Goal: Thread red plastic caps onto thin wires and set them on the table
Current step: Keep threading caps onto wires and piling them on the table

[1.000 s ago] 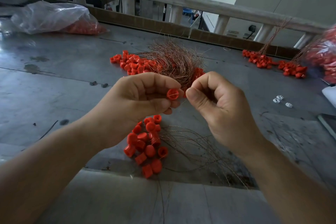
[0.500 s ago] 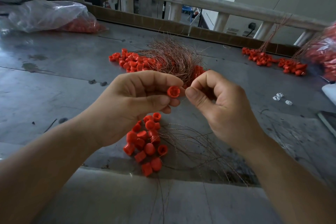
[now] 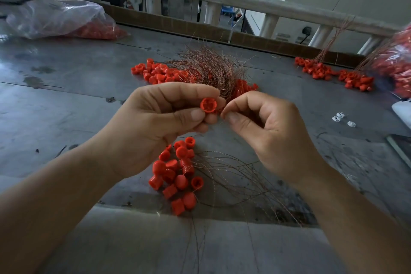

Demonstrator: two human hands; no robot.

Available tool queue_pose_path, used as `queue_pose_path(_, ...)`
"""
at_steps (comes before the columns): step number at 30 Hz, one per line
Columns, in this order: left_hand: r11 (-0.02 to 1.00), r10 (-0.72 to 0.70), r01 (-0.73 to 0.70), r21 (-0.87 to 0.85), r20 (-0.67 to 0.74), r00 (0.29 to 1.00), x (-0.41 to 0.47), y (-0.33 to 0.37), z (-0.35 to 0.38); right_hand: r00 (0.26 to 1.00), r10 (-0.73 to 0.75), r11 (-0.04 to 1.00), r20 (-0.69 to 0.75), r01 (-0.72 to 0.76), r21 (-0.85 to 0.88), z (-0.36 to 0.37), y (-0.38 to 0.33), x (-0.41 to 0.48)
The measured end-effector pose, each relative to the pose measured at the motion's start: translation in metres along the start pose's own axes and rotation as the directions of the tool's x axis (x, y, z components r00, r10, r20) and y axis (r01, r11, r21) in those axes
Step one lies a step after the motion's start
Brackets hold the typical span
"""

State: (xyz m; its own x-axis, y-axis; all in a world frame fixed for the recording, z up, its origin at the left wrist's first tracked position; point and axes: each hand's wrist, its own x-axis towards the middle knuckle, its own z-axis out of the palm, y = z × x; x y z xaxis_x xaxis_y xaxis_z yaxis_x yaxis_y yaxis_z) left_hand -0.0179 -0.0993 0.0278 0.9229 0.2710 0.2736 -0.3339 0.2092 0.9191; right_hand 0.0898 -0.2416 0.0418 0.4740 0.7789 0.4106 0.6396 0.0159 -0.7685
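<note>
Closer together than a second ago above the near cap pile (image 3: pixel 178 173) on the counter (image 3: pixel 66 118), the left hand (image 3: pixel 155 124) pinches a red cap (image 3: pixel 208 105) and the right hand (image 3: pixel 266 131) pinches a wire too fine to see, best fed straight and steadily, with the wire heap (image 3: pixel 209 66) beyond.

left hand (image 3: pixel 155 131) and right hand (image 3: pixel 273 140) both showing bare. left forearm (image 3: pixel 55 196) and right forearm (image 3: pixel 355 207) running bare to the frame edges. thumbnails (image 3: pixel 196 115) looking short, plain.

The wire pinched in the right grip (image 3: pixel 264 131) is too thin to make out, while the bag of red caps (image 3: pixel 398 66) and a white object (image 3: pixel 403 111) at right are blurred and cut off by the edge.
</note>
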Motion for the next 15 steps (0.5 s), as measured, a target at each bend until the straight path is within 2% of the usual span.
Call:
queue_pose_path(5, 0.999, -0.041, 0.043, -0.026, 0.081, 0.996, -0.002, -0.002, 0.000, 0.996, 0.033, 0.999, 0.081, -0.033, -0.008, 0.007, 0.002, -0.002)
queue_pose_path(10, 0.996, -0.077, 0.079, -0.031, 0.062, 0.995, -0.002, -0.002, -0.002, 0.989, 0.079, 0.994, 0.123, -0.068, -0.091, -0.002, 0.002, 0.002)
queue_pose_path(15, 0.994, -0.108, 0.108, 0.011, 0.055, 0.993, -0.002, -0.002, -0.001, 0.947, 0.321, 0.929, -0.013, -0.318, -0.188, -0.034, 0.025, 0.015)
